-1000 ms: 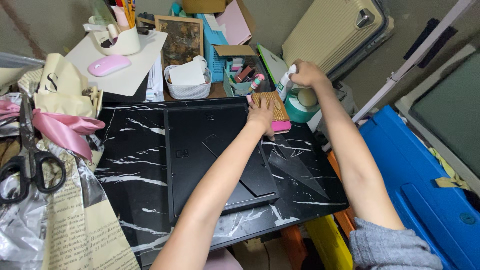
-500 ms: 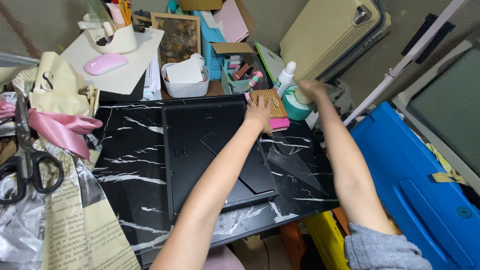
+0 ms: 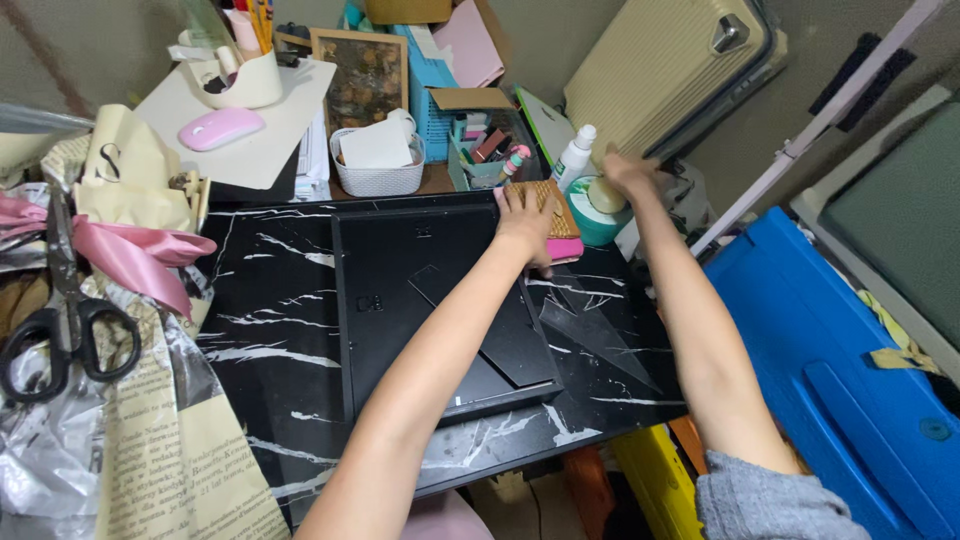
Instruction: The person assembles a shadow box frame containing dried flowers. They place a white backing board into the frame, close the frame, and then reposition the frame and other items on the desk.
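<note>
A: Black and flat, a picture frame [image 3: 440, 300] lying face down on the black marble table [image 3: 260, 330].

B: And on its far right corner?

A: The left hand [image 3: 525, 222], pressed flat, fingers spread out, gripping nothing. Partly on the frame, partly on a small woven brown pad [image 3: 556, 205] with a pink edge.

B: The right hand [image 3: 626, 176]?

A: Farther back, over a teal tub [image 3: 592, 222] with a pale round lid. Fingers curled down and a bit blurry. Can't tell if holding the lid or just touching it.

B: Anything right next to it?

A: A white squeeze bottle [image 3: 573, 158] with a green label, standing up just left of the right hand.

B: And behind?

A: A white basket [image 3: 378, 172] with paper inside, a small bin of pens [image 3: 490, 160], a framed picture [image 3: 364, 80] leaning back.

B: Off to the left?

A: Black scissors [image 3: 60, 320] on crinkly clear wrap, a pink ribbon [image 3: 125, 255], cream paper and newspaper-print paper. A pink mouse [image 3: 220, 128] on a white sheet.

B: On the right?

A: A big blue plastic case [image 3: 830, 350], beside the table.
</note>
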